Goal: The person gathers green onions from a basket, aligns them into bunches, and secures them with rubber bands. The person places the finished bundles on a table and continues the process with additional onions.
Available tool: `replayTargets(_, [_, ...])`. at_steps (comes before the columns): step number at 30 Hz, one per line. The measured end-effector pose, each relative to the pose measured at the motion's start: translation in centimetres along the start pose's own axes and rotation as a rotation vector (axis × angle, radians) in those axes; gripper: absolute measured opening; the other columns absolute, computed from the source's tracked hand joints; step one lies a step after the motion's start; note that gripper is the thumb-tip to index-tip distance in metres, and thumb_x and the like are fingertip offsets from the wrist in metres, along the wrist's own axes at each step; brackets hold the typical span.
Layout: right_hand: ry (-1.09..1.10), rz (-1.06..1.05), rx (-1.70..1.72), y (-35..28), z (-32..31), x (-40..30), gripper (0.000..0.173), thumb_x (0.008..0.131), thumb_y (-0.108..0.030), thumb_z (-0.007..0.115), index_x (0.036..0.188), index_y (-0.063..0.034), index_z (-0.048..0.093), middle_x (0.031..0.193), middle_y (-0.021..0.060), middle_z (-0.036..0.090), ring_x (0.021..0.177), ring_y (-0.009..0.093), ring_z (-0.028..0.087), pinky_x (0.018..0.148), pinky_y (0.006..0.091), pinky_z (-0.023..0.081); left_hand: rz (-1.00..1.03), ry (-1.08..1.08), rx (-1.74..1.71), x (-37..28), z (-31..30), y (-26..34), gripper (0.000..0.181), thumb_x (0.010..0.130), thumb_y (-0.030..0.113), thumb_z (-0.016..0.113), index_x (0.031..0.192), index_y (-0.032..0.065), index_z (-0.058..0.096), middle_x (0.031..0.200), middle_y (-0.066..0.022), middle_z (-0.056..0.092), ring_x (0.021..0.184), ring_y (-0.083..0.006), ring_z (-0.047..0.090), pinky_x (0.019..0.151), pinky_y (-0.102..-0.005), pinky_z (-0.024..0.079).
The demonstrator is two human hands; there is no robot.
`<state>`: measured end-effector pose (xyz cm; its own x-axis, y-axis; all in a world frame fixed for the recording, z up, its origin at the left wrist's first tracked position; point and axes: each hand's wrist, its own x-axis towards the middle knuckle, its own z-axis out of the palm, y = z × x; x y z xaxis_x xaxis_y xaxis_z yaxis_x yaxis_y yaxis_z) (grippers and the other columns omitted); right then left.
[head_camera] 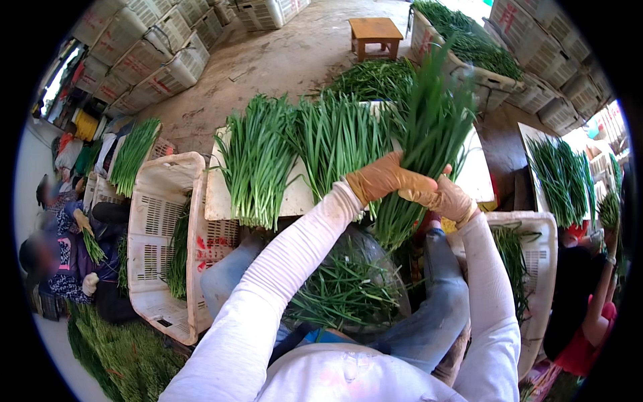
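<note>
Both my hands wear tan rubber gloves and grip one thick bunch of green garlic chives (434, 115) over the right part of a white board (301, 193). My left hand (384, 178) wraps the bunch from the left, and my right hand (444, 196) closes on it from the right, the two touching. The leaves reach up and away from me, slightly blurred; the other ends hang past the board's near edge. Two bunches lie on the board, one at its left (261, 161) and one in the middle (341, 145). Loose cut greens (346, 291) lie in a clear plastic bag between my knees.
White plastic crates stand left (193, 251) and right (545, 261) of my legs. Beyond the board are a heap of chives (374, 78), a wooden stool (376, 30) and a full crate (474, 75). Co-workers sit at far left (63, 251) and far right (598, 321). Stacked crates (150, 65) line the floor.
</note>
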<state>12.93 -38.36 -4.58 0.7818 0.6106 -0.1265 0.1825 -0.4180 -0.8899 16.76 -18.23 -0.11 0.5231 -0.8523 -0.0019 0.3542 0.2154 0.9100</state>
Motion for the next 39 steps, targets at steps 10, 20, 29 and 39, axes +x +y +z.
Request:
replayTargets(10, [0.006, 0.011, 0.114, -8.9, 7.8, -7.1, 0.068, 0.090, -0.053, 0.048, 0.132, 0.0002, 0.045, 0.110, 0.0186, 0.062, 0.100, 0.025, 0.059, 0.087, 0.0334, 0.044, 0.340, 0.366, -0.636, -11.0, 1.5, 0.8, 0.044, 0.090, 0.010, 0.058, 0.130, 0.0030, 0.042, 0.088, -0.0006, 0.066, 0.083, -0.0149, 0.064, 0.091, -0.0385, 0.051])
replayTargets(20, [0.226, 0.022, -0.235, -10.2, 14.2, -13.9, 0.027, 0.085, -0.012, 0.060, 0.110, -0.0052, 0.063, 0.082, 0.0091, 0.064, 0.072, 0.020, 0.060, 0.069, 0.0314, 0.048, 0.720, 0.788, -0.579, -22.5, -0.1, -0.3, 0.029, 0.090, 0.017, 0.059, 0.118, 0.0087, 0.053, 0.085, 0.0035, 0.062, 0.080, -0.0121, 0.059, 0.089, -0.0417, 0.049])
replayTargets(29, [0.607, -0.300, -0.300, -17.6, 15.5, -7.7, 0.025, 0.078, -0.009, 0.066, 0.102, -0.0076, 0.066, 0.097, 0.0068, 0.064, 0.089, 0.022, 0.058, 0.081, 0.0329, 0.045, 0.636, 0.745, -0.630, -21.7, 4.1, -1.6, 0.027, 0.093, 0.016, 0.055, 0.119, 0.0102, 0.051, 0.086, 0.0043, 0.060, 0.083, -0.0120, 0.058, 0.096, -0.0428, 0.044])
replayTargets(39, [0.779, -0.105, 0.478, -11.5, 17.3, -13.7, 0.022, 0.093, -0.011, 0.052, 0.111, -0.0014, 0.061, 0.114, 0.0054, 0.060, 0.100, 0.011, 0.054, 0.090, 0.0256, 0.041, 0.773, 0.721, -0.653, -22.8, 4.5, -1.4, 0.024, 0.093, 0.017, 0.054, 0.116, 0.0110, 0.052, 0.089, 0.0036, 0.061, 0.086, -0.0113, 0.058, 0.097, -0.0435, 0.043])
